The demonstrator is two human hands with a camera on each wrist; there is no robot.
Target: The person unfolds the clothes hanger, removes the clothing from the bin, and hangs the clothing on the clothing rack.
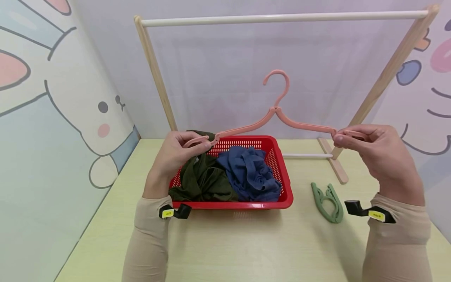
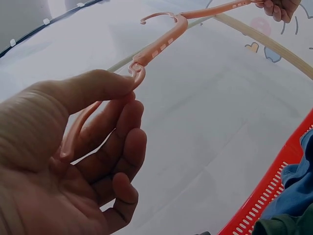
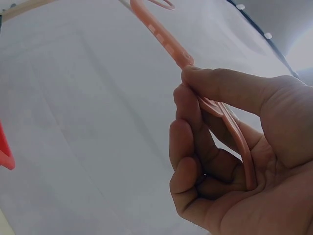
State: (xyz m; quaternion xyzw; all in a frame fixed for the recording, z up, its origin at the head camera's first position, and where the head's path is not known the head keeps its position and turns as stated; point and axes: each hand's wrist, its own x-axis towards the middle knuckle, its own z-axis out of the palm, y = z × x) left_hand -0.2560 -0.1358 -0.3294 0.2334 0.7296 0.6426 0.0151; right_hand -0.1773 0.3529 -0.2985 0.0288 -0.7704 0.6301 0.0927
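Hanger [image 1: 260,122], pink and folding, held aloft, pinched near opposite ends by left hand [image 1: 177,154] and right hand [image 1: 391,156]; long axis crosswise between both, hook [image 1: 287,84] upward, below white rack bar [image 1: 282,18] in head view; central hinge [image 1: 276,109] roughly midway, neither hand clearly nearer.

I face a pale backdrop [image 1: 218,78] behind a light yellow tabletop [image 1: 225,250], with a cartoon rabbit wall [image 1: 35,149] at my left and another cartoon-painted wall [image 1: 419,125] at my right.
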